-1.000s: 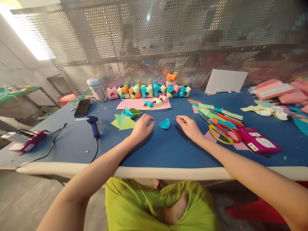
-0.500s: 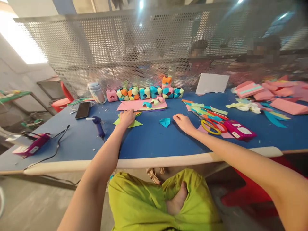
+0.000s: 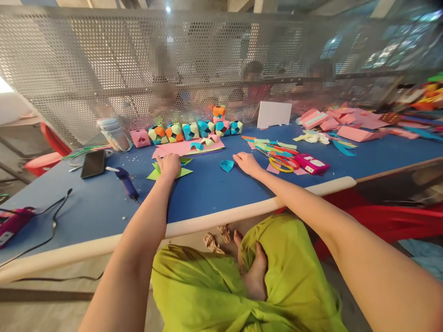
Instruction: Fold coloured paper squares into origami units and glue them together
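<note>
My left hand [image 3: 169, 166] is over the green folded paper [image 3: 184, 173], its fingers bent down and closed on it. Green points stick out on both sides of that hand, and the palm hides the middle. My right hand [image 3: 246, 164] rests on the blue table with its fingers curled together, and nothing shows in them. Just left of its fingertips, apart from them, lies a small blue folded paper piece [image 3: 227, 166]. Behind the left hand are flat pink sheets [image 3: 169, 151] with small folded pieces on top.
Folded paper balls [image 3: 190, 131] line the mesh screen. A glue gun [image 3: 126, 182], a phone [image 3: 93, 164] and a bottle [image 3: 114, 134] stand or lie at left. Scissors [image 3: 282, 165], paper strips, a magenta power strip [image 3: 312, 164] and pink folded paper [image 3: 346, 118] are at right.
The view has swung to the right, so things appear further left. My left hand stays at the green paper, and my right hand stays beside the blue piece.
</note>
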Action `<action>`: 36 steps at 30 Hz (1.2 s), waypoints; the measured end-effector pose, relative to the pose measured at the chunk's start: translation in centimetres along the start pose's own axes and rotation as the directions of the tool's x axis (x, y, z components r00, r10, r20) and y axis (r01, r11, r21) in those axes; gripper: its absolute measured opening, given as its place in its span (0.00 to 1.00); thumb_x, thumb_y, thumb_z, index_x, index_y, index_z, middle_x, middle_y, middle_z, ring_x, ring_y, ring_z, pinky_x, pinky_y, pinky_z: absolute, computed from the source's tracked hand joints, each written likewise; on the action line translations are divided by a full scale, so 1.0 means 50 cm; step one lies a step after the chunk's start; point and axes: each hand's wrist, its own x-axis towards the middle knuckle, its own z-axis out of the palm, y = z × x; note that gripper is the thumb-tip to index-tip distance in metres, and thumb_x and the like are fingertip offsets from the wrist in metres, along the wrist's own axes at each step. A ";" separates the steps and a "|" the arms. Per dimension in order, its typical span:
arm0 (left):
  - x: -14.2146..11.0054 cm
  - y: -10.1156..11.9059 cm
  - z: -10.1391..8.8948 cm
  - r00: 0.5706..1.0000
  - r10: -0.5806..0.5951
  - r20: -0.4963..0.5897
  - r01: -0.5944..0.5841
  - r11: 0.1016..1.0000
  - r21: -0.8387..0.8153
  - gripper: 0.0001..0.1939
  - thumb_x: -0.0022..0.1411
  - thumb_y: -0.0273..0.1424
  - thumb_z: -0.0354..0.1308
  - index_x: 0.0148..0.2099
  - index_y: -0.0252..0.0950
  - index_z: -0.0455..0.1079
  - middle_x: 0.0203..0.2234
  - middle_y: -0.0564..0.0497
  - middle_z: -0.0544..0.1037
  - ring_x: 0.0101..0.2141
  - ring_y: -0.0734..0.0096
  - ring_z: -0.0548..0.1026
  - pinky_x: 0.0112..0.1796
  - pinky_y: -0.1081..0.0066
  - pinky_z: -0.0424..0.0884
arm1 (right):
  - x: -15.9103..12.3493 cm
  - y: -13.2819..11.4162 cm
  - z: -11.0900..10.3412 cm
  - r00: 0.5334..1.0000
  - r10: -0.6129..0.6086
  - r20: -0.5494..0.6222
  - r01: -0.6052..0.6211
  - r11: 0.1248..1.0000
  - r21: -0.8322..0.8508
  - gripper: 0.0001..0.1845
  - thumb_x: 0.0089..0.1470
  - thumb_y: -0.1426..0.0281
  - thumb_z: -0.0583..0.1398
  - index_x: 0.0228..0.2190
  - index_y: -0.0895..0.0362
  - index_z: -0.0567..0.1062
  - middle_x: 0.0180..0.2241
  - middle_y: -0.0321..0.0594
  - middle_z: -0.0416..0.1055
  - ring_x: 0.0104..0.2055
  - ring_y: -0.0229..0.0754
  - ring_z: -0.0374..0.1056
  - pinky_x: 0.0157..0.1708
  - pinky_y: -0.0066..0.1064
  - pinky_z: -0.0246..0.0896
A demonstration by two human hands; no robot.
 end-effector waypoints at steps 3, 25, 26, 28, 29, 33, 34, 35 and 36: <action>0.002 0.004 -0.011 0.998 -0.024 -0.058 0.022 0.999 -0.035 0.20 0.60 0.27 0.42 0.40 0.32 0.76 0.36 0.35 0.79 0.40 0.48 0.75 0.53 0.42 0.49 | -0.001 -0.002 -0.001 1.000 0.005 -0.006 -0.005 1.000 -0.022 0.14 0.62 0.63 0.56 0.44 0.59 0.72 0.44 0.43 0.71 0.43 0.41 0.69 0.45 0.40 0.67; -0.020 0.051 -0.046 0.917 -0.104 -0.386 0.003 0.968 -0.253 0.10 0.57 0.29 0.52 0.34 0.36 0.75 0.32 0.47 0.81 0.37 0.61 0.76 0.46 0.65 0.64 | -0.030 -0.008 -0.023 0.996 -0.056 -0.067 0.060 0.996 0.061 0.15 0.59 0.72 0.51 0.28 0.62 0.75 0.35 0.51 0.74 0.39 0.42 0.67 0.41 0.31 0.57; -0.022 0.049 -0.047 0.914 -0.118 -0.387 0.017 0.967 -0.254 0.08 0.56 0.29 0.53 0.32 0.36 0.74 0.30 0.46 0.81 0.36 0.60 0.76 0.45 0.64 0.64 | -0.041 -0.015 -0.034 0.994 -0.092 -0.054 0.095 0.993 0.069 0.13 0.58 0.73 0.52 0.29 0.62 0.76 0.36 0.50 0.74 0.39 0.43 0.67 0.41 0.31 0.57; -0.024 0.043 -0.049 0.909 -0.151 -0.389 0.048 0.964 -0.262 0.06 0.55 0.30 0.55 0.30 0.37 0.73 0.28 0.46 0.80 0.35 0.58 0.76 0.44 0.63 0.64 | -0.074 -0.026 -0.066 0.984 -0.177 -0.029 0.179 0.979 0.094 0.11 0.56 0.72 0.54 0.32 0.61 0.76 0.37 0.48 0.74 0.39 0.43 0.67 0.41 0.31 0.58; -0.024 0.041 -0.050 0.905 -0.169 -0.389 0.064 0.961 -0.268 0.05 0.55 0.32 0.56 0.30 0.37 0.72 0.28 0.46 0.79 0.36 0.58 0.76 0.43 0.63 0.64 | -0.097 -0.029 -0.085 0.975 -0.223 -0.021 0.224 0.968 0.112 0.11 0.56 0.71 0.54 0.33 0.60 0.76 0.37 0.47 0.73 0.39 0.43 0.67 0.42 0.31 0.58; -0.016 0.034 -0.057 0.885 -0.249 -0.392 0.129 0.942 -0.309 0.07 0.55 0.35 0.58 0.29 0.38 0.69 0.28 0.46 0.78 0.36 0.55 0.75 0.42 0.62 0.65 | -0.240 -0.018 -0.153 0.941 -0.336 -0.034 0.331 0.897 0.293 0.16 0.60 0.64 0.51 0.29 0.58 0.74 0.33 0.43 0.73 0.35 0.40 0.68 0.40 0.31 0.60; -0.014 0.033 -0.058 0.878 -0.270 -0.394 0.143 0.936 -0.323 0.07 0.55 0.35 0.58 0.28 0.38 0.68 0.28 0.45 0.78 0.36 0.55 0.75 0.41 0.62 0.65 | -0.286 -0.009 -0.160 0.955 -0.296 -0.021 0.282 0.881 0.380 0.19 0.61 0.61 0.51 0.26 0.58 0.73 0.29 0.41 0.72 0.31 0.39 0.67 0.36 0.31 0.61; -0.011 0.032 -0.060 0.871 -0.287 -0.397 0.151 0.928 -0.339 0.08 0.55 0.36 0.58 0.28 0.38 0.68 0.28 0.46 0.78 0.36 0.55 0.75 0.40 0.62 0.65 | -0.334 0.001 -0.162 0.971 -0.234 0.055 0.186 0.877 0.443 0.22 0.61 0.58 0.50 0.23 0.58 0.72 0.25 0.40 0.70 0.26 0.38 0.66 0.31 0.31 0.60; -0.009 0.031 -0.061 0.865 -0.301 -0.402 0.154 0.921 -0.358 0.08 0.55 0.36 0.58 0.28 0.38 0.68 0.29 0.46 0.78 0.36 0.55 0.75 0.39 0.62 0.66 | -0.381 0.011 -0.157 0.980 -0.152 0.129 0.073 0.875 0.479 0.24 0.62 0.57 0.49 0.22 0.58 0.71 0.22 0.39 0.70 0.23 0.37 0.65 0.28 0.31 0.60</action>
